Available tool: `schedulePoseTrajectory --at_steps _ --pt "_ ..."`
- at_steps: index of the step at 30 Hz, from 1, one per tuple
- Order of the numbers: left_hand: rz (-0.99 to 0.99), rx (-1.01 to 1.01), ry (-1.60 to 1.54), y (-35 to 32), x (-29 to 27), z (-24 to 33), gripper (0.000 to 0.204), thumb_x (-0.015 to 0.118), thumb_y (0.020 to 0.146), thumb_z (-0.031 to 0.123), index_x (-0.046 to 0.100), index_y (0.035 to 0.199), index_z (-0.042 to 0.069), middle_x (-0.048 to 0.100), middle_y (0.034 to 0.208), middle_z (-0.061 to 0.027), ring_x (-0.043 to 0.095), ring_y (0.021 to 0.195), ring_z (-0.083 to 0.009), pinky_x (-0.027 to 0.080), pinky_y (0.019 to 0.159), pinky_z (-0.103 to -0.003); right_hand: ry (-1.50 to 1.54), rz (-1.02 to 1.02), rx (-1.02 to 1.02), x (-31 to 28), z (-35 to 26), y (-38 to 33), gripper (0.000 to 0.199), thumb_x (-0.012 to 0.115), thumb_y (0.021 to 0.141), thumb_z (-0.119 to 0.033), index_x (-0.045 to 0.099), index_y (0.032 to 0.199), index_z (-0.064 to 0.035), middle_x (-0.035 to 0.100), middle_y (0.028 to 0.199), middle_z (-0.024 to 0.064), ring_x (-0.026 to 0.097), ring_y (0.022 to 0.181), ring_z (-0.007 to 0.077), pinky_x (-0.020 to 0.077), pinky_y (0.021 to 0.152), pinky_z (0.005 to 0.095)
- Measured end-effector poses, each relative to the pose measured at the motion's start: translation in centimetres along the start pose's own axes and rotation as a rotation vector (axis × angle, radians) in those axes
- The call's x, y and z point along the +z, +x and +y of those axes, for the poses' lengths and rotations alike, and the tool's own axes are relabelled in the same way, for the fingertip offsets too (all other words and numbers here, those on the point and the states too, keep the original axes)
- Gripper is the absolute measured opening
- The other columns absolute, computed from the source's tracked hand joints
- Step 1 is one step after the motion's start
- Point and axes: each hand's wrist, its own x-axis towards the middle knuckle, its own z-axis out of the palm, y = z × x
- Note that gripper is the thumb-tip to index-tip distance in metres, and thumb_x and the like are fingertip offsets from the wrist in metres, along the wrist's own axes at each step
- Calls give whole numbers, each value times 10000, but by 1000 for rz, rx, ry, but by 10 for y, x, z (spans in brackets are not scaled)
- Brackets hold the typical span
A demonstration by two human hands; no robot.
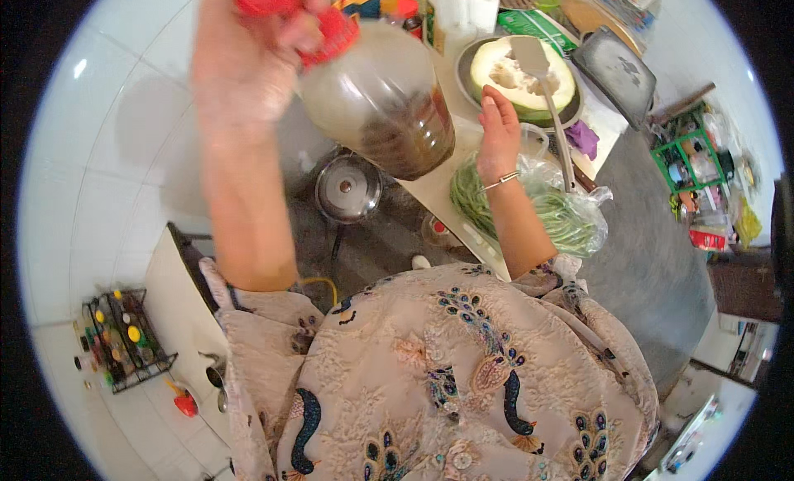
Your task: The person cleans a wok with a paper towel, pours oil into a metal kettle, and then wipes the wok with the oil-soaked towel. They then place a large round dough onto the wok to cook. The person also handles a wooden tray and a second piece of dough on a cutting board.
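At the upper left, my left hand is raised and closed around the red top of a large clear plastic jug. Dark brown liquid or contents lie in the jug's lower part, and it hangs tilted with its base toward the lower right. My right hand, a bangle at its wrist, holds nothing, its fingers stretched out. It is beside a cut pale-green melon or gourd sitting in a dark pan. A metal spatula lies across the gourd. Long green beans in a clear bag lie under my right forearm.
Below the jug stands a steel pot with a lid. The counter also carries a dark tray, a purple cloth-like thing, and paper rolls. A green crate stands at right, a bottle rack at lower left.
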Motion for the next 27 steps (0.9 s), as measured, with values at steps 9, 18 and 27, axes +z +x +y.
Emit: schedulePoseTrajectory --at_steps 9,18,27 --pt "347 319 310 -66 -41 74 470 429 876 464 525 733 27 580 624 -101 424 400 -82 375 409 -181 559 -711 1180 81 73 -53 485 406 866 -388 495 1167 -18 520 1196 102 456 1118 247 331 955 383" --pt "877 143 1207 -193 -89 27 318 596 801 314 565 748 3 509 677 -61 487 650 -161 402 610 -304 646 -877 1264 109 74 -77 587 346 882 -420 357 1292 0 387 1338 122 359 1227 282 245 1044 400" --pt "1344 661 1091 -276 -99 -15 197 606 737 239 529 749 58 402 688 -31 393 614 -148 317 603 -287 320 -1114 1064 161 31 -90 603 290 898 -443 314 1319 -11 360 1358 123 349 1239 259 249 1039 377"
